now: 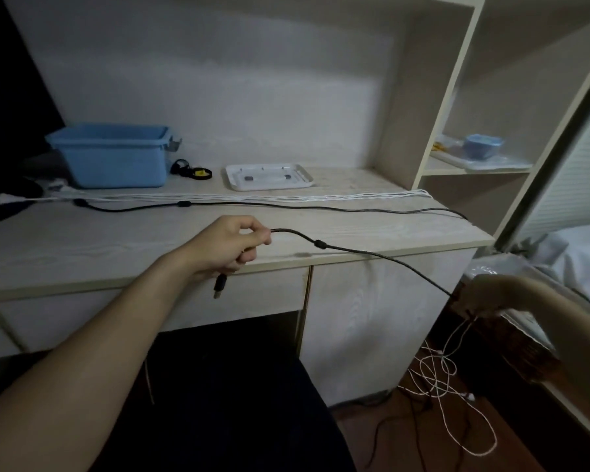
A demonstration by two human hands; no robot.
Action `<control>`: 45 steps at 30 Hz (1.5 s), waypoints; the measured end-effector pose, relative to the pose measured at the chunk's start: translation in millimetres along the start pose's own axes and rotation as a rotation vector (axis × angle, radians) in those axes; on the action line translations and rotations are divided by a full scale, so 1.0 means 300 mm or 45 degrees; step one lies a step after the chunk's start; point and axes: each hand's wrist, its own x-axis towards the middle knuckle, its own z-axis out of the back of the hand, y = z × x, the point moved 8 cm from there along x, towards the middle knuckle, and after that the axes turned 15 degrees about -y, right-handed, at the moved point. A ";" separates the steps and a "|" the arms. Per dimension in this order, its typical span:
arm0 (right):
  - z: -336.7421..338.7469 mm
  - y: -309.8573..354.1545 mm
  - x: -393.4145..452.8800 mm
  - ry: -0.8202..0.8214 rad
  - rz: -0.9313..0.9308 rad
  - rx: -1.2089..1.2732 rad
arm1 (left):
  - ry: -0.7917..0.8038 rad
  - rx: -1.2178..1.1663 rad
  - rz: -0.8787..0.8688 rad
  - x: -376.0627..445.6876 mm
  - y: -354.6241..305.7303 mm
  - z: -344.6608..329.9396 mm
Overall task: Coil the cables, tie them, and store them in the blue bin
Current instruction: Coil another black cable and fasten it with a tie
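Along the desk [82, 247] front edge, left hand [230, 245] pinches a black cable [372, 253] taut toward right hand [481, 296], which grasps it ready for coiling.

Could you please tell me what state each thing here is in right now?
Left hand: closed on the black cable near its plug.
Right hand: blurred, grip unclear.
Black cable: uncoiled, stretched between both hands.
White cable: laid out straight on the desk.
Blue bin: open, contents hidden.
White tray: flat on the desk.
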 end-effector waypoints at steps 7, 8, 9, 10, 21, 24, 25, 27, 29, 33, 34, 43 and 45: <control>-0.339 0.468 -0.298 0.410 0.594 0.665 | 0.217 -0.404 0.111 -0.175 0.139 -0.189; -0.362 0.531 -0.352 0.466 0.668 0.830 | 0.239 -0.461 0.151 -0.200 0.177 -0.224; -0.381 0.586 -0.397 0.525 0.718 0.994 | 0.241 -0.501 0.187 -0.221 0.214 -0.253; -0.396 0.636 -0.444 0.591 0.755 1.133 | 0.223 -0.541 0.223 -0.238 0.248 -0.275; -0.386 0.642 -0.512 0.543 0.689 1.490 | 0.124 -0.460 0.465 -0.357 0.454 -0.313; -0.463 0.567 -0.463 0.328 0.610 1.481 | 0.448 -0.412 0.615 -0.434 0.484 -0.370; -0.502 0.545 -0.444 0.259 0.567 1.435 | 0.460 -0.458 0.636 -0.438 0.491 -0.377; -0.583 0.512 -0.409 0.186 0.538 1.277 | 0.337 -0.658 0.665 -0.426 0.507 -0.383; -0.617 0.509 -0.382 0.168 0.548 1.235 | 0.143 -1.039 0.717 -0.401 0.511 -0.383; -0.609 0.558 -0.386 0.116 0.671 1.251 | -0.215 -1.624 0.686 -0.344 0.500 -0.338; -0.615 0.569 -0.397 0.112 0.696 1.227 | -0.279 -1.692 0.661 -0.333 0.498 -0.319; -0.727 0.724 -0.635 0.155 1.296 -0.015 | -0.574 -1.286 0.422 -0.323 0.523 -0.247; -0.740 0.753 -0.703 0.117 1.410 -0.052 | -0.605 -1.020 0.388 -0.338 0.542 -0.256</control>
